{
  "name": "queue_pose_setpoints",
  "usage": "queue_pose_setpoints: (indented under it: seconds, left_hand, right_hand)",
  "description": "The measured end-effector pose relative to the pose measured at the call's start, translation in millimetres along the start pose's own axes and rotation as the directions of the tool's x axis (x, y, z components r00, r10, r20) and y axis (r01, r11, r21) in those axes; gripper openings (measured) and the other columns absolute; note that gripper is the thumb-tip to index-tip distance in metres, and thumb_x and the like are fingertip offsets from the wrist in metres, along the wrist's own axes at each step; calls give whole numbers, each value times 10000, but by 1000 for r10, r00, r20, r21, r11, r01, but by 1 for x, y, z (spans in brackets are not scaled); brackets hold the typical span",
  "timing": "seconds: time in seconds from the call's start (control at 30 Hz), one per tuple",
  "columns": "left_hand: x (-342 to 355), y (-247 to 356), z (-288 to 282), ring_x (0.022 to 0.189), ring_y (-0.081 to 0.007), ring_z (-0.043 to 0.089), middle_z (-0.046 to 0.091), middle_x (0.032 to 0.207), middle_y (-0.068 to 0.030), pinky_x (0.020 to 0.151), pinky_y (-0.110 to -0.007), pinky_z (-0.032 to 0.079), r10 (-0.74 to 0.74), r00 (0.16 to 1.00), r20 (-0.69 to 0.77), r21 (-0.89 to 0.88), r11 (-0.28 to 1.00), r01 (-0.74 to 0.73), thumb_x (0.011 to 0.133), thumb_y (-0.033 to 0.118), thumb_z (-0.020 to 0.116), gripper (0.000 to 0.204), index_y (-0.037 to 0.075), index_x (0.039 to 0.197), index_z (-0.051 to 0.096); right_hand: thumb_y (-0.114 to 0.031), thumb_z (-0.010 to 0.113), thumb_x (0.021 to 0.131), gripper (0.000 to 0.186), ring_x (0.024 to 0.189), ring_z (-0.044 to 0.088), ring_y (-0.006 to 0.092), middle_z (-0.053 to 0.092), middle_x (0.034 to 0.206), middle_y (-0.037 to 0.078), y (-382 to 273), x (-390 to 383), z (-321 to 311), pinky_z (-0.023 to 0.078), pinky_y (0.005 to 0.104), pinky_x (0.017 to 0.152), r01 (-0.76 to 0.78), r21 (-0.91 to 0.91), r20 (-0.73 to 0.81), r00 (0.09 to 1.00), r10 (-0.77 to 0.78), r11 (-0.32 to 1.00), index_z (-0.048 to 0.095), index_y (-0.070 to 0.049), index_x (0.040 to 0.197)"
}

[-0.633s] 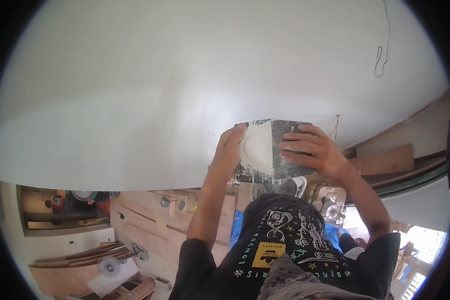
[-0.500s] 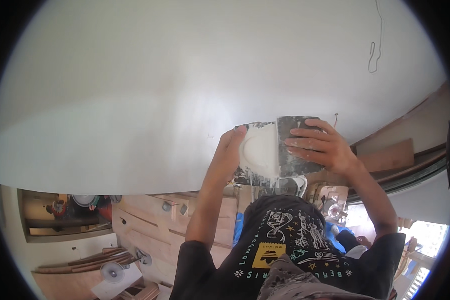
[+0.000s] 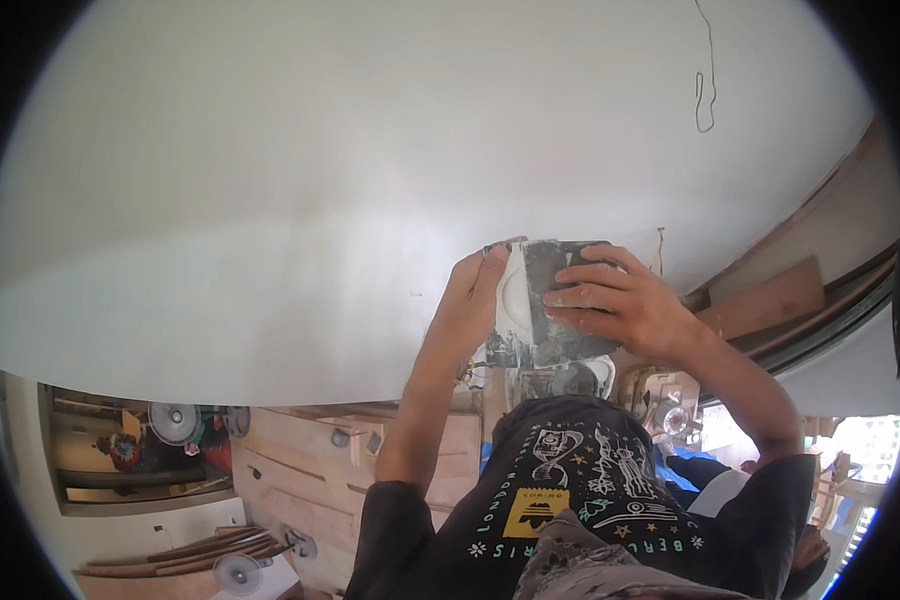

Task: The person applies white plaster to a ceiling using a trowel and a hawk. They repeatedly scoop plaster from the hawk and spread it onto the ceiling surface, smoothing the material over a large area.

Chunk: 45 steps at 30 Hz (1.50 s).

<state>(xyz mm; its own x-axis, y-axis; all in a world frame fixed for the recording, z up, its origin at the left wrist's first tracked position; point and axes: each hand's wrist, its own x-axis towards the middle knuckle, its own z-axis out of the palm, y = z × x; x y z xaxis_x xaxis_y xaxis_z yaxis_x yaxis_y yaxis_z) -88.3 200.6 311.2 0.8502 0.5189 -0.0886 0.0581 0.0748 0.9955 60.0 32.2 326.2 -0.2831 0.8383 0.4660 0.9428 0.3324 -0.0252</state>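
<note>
My left hand (image 3: pixel 470 300) grips the edge of a board (image 3: pixel 510 300) smeared with white filler that has a round raised ridge, its thumb on the top corner. My right hand (image 3: pixel 620 305) holds a dark, stained flat scraper plate (image 3: pixel 565 345) with fingers spread over its back. The plate lies against or over the right part of the board; I cannot tell exactly where they touch. Both are held together above my printed black shirt, in front of a broad white surface (image 3: pixel 250 150). A pale container (image 3: pixel 590 378) shows below them, partly hidden.
A thin wire (image 3: pixel 707 110) hangs on the white surface. Planks (image 3: pixel 760 305) line the right side; wooden panels (image 3: pixel 320 450), a round fan-like object (image 3: pixel 175 420) and stacked strips (image 3: pixel 190 555) are at lower left. At lower right another person (image 3: pixel 720 485) is partly visible.
The dark plate in my right hand has moved left across the board, covering more of the white filler. The background has shifted slightly with my head.
</note>
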Motion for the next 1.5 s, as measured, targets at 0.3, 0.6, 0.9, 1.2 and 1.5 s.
queue_pose_setpoints:
  seconds: [0.3,0.6,0.9,1.2,1.5]
  left_hand:
    - [0,-22,-14,830,-134,597,640,857,-63,738,-302,497,-43,997,-57,-22,999,42,1030,319,350,437,-37,1033,605]
    - [22,-82,22,974,-289,641,620,1102,-163,850,-434,538,-408,913,-10,-860,469,200,1002,367,402,448,-7,1217,523]
    - [15,-34,17,908,-199,656,648,1033,-131,798,-323,542,-232,964,-130,-542,831,127,998,336,429,421,-26,1166,562]
    - [16,-15,10,898,-158,645,657,1039,-125,786,-281,523,16,996,-84,-250,968,-36,1019,291,389,425,-58,1176,572]
    - [16,-4,11,942,-153,623,654,1066,-127,832,-273,498,60,998,26,-178,983,-54,1030,282,374,436,-67,1217,556]
  right_hand:
    - [-111,645,726,329,1157,544,164,634,1117,-7,23,-29,3,368,417,1062,-74,-16,96,993,75,997,680,-146,1051]
    - [-22,721,671,470,1043,653,289,632,1232,43,-17,-22,34,545,395,877,-220,329,-364,868,338,918,661,-113,1128]
    - [-83,648,758,440,1175,579,244,612,1265,26,23,-52,15,497,400,963,-255,14,-180,951,253,967,626,-157,1191]
    - [-137,591,793,380,1249,496,190,552,1329,-44,15,-31,-28,373,424,1082,-49,-89,16,999,50,995,633,-191,1166]
    - [-122,603,736,371,1229,503,174,585,1267,-57,9,-32,-33,395,419,1052,-43,-66,-45,998,40,997,664,-179,1098]
